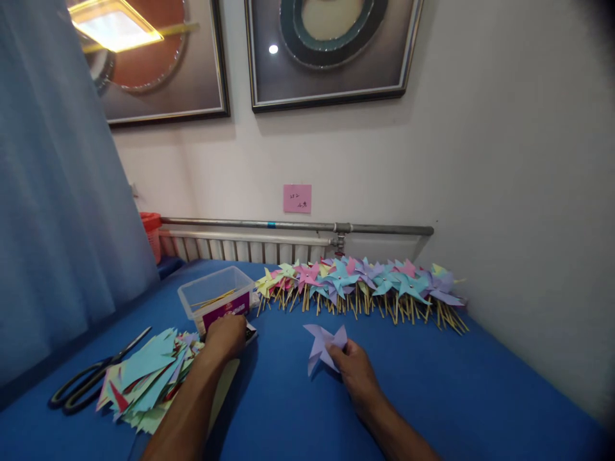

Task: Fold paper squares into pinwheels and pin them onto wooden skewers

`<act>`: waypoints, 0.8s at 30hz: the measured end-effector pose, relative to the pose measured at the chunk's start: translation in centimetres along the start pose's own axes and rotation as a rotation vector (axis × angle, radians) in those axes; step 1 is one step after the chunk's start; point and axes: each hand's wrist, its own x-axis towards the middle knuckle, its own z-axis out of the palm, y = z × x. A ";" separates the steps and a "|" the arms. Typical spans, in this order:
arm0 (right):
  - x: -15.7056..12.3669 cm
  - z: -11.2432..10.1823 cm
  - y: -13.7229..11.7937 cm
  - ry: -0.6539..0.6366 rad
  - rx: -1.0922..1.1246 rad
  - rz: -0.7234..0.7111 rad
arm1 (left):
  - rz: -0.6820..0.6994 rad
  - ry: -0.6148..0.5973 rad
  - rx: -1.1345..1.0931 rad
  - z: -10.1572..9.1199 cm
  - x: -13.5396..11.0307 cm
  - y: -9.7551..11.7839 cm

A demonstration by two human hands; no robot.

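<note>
R hand (353,365) pinches purple pinwheel (323,343), fingertips.

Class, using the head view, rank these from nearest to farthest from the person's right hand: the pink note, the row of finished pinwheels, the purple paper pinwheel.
1. purple paper pinwheel: held at the fingertips of the right hand.
2. row of finished pinwheels: farther back, laid left to right.
3. pink note: farthest, stuck on the wall behind.

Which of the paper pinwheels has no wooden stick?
The pale purple pinwheel held by the right hand, lying alone on the blue table. All those in the long row behind it have sticks.
</note>
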 end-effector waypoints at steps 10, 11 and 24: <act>0.2 -0.2 0.5 -0.007 -0.016 -0.008 | -0.009 0.040 0.146 0.5 0.1 1.2; 0.2 -0.2 0.5 -0.014 -0.010 -0.009 | 0.004 0.034 0.144 0.5 0.0 1.3; 0.5 -0.2 0.7 -0.018 -0.012 0.006 | 0.026 -0.012 0.132 0.6 0.2 1.1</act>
